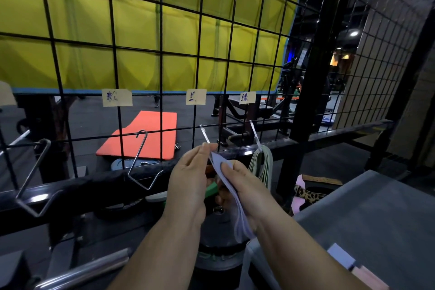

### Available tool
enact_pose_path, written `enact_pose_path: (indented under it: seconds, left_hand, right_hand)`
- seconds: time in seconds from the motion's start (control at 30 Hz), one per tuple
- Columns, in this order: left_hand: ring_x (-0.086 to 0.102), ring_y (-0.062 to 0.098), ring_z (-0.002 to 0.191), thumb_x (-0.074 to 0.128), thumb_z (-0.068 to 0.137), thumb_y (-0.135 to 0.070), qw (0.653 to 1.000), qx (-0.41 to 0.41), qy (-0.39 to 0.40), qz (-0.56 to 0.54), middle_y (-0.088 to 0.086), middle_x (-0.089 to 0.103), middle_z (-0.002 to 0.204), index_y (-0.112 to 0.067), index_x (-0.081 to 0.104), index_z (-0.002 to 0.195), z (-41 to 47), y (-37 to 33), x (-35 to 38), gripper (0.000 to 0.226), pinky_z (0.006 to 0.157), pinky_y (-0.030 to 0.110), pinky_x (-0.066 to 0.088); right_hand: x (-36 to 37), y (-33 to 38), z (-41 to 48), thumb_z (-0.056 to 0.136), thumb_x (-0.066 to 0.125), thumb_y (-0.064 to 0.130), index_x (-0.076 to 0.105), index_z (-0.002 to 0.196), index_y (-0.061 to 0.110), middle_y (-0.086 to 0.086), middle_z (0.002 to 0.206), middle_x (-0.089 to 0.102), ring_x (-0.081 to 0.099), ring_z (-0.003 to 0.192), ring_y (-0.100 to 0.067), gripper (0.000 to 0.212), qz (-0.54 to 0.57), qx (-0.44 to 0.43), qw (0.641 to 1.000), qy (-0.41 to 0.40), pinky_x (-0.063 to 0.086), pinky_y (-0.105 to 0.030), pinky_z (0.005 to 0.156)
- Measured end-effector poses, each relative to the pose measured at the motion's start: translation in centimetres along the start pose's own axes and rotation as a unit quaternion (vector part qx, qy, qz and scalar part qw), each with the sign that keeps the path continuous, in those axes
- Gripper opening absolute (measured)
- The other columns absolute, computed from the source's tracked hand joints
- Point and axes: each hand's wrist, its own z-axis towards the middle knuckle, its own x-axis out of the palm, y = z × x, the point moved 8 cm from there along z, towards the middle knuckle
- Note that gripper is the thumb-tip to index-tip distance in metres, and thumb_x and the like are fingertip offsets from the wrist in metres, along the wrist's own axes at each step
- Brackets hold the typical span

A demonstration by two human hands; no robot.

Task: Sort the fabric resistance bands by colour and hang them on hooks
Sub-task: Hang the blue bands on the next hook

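Just under the middle hook on the wire grid, both hands hold one pale lilac-blue band. The left hand pinches its top edge, the right hand grips it lower, and the rest droops toward six o'clock. Green bands already hang from the right hook, at two o'clock of the hands; the left hook, at ten o'clock, is bare. The step in hand looks like hanging this band. Next, the loop must be spread open, lifted toward twelve o'clock and slipped over the hook's free end without snagging the wire.
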Motion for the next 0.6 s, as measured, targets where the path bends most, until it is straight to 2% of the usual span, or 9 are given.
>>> enact_pose_path:
  seconds: [0.1,0.17,0.23,0.3,0.43,0.5,0.53,0.6]
  left_hand:
    - [0.049,0.000,0.045,0.056,0.096,-0.021,1.000,-0.013,-0.015,-0.016,-0.011,0.055,0.054,-0.018,0.072,0.089,-0.2,0.2,-0.1,0.017,0.043,0.014,0.038]
    - [0.040,-0.001,0.034,0.056,0.096,-0.019,0.999,-0.028,-0.019,-0.035,-0.014,0.047,0.045,-0.015,0.070,0.089,-0.3,0.3,-0.1,0.016,0.036,0.014,0.032]
    - [0.036,0.000,0.031,0.055,0.097,-0.019,0.997,-0.043,-0.018,-0.064,-0.011,0.047,0.044,-0.015,0.069,0.086,-0.2,0.5,0.0,0.018,0.034,0.014,0.030]
    - [0.030,0.002,0.033,0.055,0.096,-0.021,0.993,-0.056,-0.018,-0.099,-0.006,0.048,0.049,-0.014,0.069,0.083,0.0,0.9,0.1,0.020,0.032,0.015,0.026]
    - [0.022,0.005,0.038,0.057,0.096,-0.024,0.992,-0.058,-0.018,-0.114,-0.003,0.041,0.054,-0.015,0.070,0.082,0.4,1.5,-0.1,0.021,0.033,0.017,0.020]
    - [0.021,0.004,0.037,0.057,0.095,-0.025,0.991,-0.054,-0.017,-0.120,-0.005,0.040,0.052,-0.014,0.070,0.083,0.5,1.4,-0.2,0.021,0.033,0.016,0.020]
    - [0.022,0.004,0.037,0.057,0.095,-0.024,0.991,-0.053,-0.017,-0.123,-0.006,0.040,0.052,-0.014,0.070,0.082,0.5,1.3,-0.2,0.021,0.033,0.016,0.020]
    - [0.022,0.003,0.037,0.056,0.095,-0.023,0.991,-0.051,-0.014,-0.126,-0.007,0.040,0.049,-0.013,0.069,0.080,0.6,1.2,-0.2,0.022,0.034,0.015,0.020]
  right_hand:
    - [0.2,-0.1,-0.1,0.101,0.051,0.028,0.060,0.095,0.016,-0.003,0.068,0.046,0.038,0.056,-0.013,0.015,-0.008,-0.003,1.000,0.006,0.035,-0.026,0.052]
    - [0.3,-0.1,-0.2,0.102,0.049,0.029,0.059,0.098,0.016,-0.002,0.065,0.045,0.038,0.053,-0.012,0.017,-0.024,-0.007,1.000,0.006,0.033,-0.025,0.049]
    - [0.3,0.0,-0.3,0.103,0.045,0.031,0.060,0.099,0.018,0.002,0.062,0.050,0.042,0.051,-0.010,0.021,-0.039,-0.011,0.999,0.000,0.035,-0.023,0.049]
    - [-0.2,0.1,-0.1,0.103,0.040,0.037,0.064,0.107,0.023,0.006,0.065,0.060,0.052,0.057,-0.009,0.028,-0.088,-0.021,0.996,-0.015,0.041,-0.025,0.055]
    - [-0.3,0.7,0.0,0.104,0.037,0.040,0.063,0.113,0.022,-0.008,0.098,0.067,0.062,0.086,-0.024,0.033,-0.156,-0.058,0.986,-0.015,0.048,-0.034,0.079]
    - [-0.3,0.9,0.0,0.099,0.040,0.046,0.063,0.114,0.023,-0.005,0.110,0.069,0.065,0.104,-0.022,0.036,-0.182,-0.071,0.981,-0.007,0.049,-0.034,0.094]
    - [-0.4,1.0,0.1,0.095,0.041,0.051,0.062,0.114,0.022,-0.008,0.110,0.068,0.064,0.104,-0.022,0.041,-0.203,-0.077,0.976,-0.003,0.048,-0.036,0.095]
    - [-0.5,1.2,0.3,0.094,0.042,0.058,0.057,0.113,0.012,-0.022,0.104,0.058,0.057,0.088,-0.026,0.052,-0.252,-0.094,0.963,0.008,0.045,-0.038,0.085]
